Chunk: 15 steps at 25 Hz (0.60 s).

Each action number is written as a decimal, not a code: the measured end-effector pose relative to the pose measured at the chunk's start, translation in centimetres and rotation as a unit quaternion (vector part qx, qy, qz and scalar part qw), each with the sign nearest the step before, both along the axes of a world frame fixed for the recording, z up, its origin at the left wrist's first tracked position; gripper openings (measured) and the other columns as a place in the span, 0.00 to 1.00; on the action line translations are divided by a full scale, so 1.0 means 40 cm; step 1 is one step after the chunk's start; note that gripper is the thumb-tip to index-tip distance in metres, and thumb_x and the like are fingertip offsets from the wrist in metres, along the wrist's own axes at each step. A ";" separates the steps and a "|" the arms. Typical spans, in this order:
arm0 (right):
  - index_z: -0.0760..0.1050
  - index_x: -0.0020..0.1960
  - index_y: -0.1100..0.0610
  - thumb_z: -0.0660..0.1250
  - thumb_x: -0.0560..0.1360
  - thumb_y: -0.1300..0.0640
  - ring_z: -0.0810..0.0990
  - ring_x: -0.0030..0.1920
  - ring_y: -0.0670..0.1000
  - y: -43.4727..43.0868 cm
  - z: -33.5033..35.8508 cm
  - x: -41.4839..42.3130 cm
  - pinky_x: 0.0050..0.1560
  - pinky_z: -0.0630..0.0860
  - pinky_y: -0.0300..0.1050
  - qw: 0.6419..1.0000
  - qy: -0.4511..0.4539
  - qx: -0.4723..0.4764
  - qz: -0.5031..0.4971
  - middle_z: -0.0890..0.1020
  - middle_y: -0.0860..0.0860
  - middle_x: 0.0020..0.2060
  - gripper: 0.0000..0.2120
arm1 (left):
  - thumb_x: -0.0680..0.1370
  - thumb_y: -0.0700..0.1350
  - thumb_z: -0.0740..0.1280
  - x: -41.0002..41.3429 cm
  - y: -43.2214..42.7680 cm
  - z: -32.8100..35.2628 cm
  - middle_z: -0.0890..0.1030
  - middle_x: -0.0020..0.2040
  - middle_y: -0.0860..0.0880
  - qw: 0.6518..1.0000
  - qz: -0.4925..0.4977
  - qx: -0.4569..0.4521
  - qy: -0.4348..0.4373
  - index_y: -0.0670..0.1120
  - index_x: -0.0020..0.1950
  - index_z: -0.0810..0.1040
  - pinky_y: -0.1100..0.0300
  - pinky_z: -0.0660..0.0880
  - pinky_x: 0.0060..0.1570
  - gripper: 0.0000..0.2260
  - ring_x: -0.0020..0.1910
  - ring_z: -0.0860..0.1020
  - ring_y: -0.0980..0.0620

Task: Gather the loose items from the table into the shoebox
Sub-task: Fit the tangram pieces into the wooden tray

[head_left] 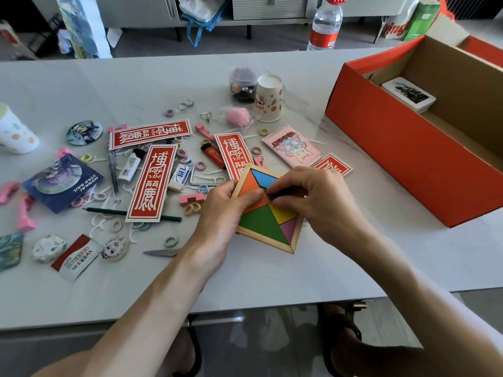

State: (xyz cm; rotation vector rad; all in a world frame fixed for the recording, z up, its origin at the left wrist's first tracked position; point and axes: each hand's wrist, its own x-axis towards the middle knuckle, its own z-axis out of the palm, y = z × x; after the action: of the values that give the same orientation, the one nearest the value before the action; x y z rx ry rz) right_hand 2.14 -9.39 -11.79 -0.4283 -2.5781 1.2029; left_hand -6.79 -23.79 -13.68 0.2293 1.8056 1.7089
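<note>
My left hand [220, 213] grips the left edge of the tangram tray [266, 224], thumb pressing on the orange piece. My right hand [313, 197] pinches a dark blue piece [280, 194] over the tray's middle. The tray is at the centre of the frame, and I cannot tell whether it rests on the surface [299, 273] or is tipped just above it. The shoebox [394, 148] stands open at the right, well apart from it.

The coloured pieces look loose in their frame. If I tilt the tray on the way to the box, I think they will slide out and scatter. If the dark piece goes in crooked, it may lift its neighbours. The box's near wall is tall, so a tray corner could catch on it. A small white box [408, 95] already lies inside, toward the far end.

The surface is pale and marbled. Its left half is littered with red paper strips [151, 183], hair ties [193, 208], a red lighter [215, 156], scissors [160, 252], a green pencil [109, 211] and a paper cup [268, 97]. A water bottle [325, 23] stands at the top of the frame. Behind it are grey cabinets [269, 6] and bags on the floor.
</note>
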 end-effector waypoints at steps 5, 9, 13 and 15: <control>0.85 0.44 0.50 0.77 0.66 0.64 0.77 0.47 0.40 -0.003 -0.015 -0.002 0.47 0.71 0.28 0.997 0.030 0.072 0.016 0.84 0.43 0.43 0.10 | 0.76 0.44 0.71 0.000 0.000 0.000 0.87 0.44 0.51 1.000 0.002 0.004 -0.004 0.48 0.52 0.83 0.69 0.76 0.33 0.06 0.40 0.85 0.55; 0.85 0.44 0.51 0.77 0.68 0.62 0.77 0.47 0.41 -0.004 -0.018 -0.005 0.48 0.71 0.26 0.997 0.042 0.072 0.008 0.82 0.44 0.45 0.08 | 0.76 0.44 0.72 0.001 -0.001 0.002 0.87 0.45 0.51 1.000 -0.002 0.011 -0.016 0.48 0.53 0.83 0.67 0.77 0.35 0.07 0.42 0.85 0.53; 0.83 0.46 0.48 0.76 0.69 0.59 0.76 0.48 0.42 -0.006 -0.015 -0.005 0.43 0.71 0.29 0.998 0.043 0.015 -0.053 0.77 0.44 0.48 0.08 | 0.75 0.44 0.72 0.002 -0.001 0.003 0.87 0.44 0.50 1.000 0.001 0.016 -0.022 0.48 0.53 0.83 0.68 0.77 0.34 0.07 0.42 0.85 0.53; 0.81 0.50 0.46 0.74 0.72 0.56 0.74 0.48 0.40 0.006 -0.011 -0.005 0.41 0.69 0.27 0.992 0.039 -0.001 -0.120 0.76 0.44 0.49 0.08 | 0.74 0.43 0.74 0.003 -0.001 0.007 0.87 0.45 0.50 0.999 0.000 0.023 -0.027 0.48 0.53 0.83 0.68 0.77 0.34 0.08 0.42 0.85 0.54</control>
State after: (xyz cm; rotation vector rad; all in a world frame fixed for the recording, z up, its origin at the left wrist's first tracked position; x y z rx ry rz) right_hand 1.95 -9.17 -12.25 -0.6579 -2.3792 1.1155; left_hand -6.68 -23.83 -13.39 0.2011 1.7287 1.7413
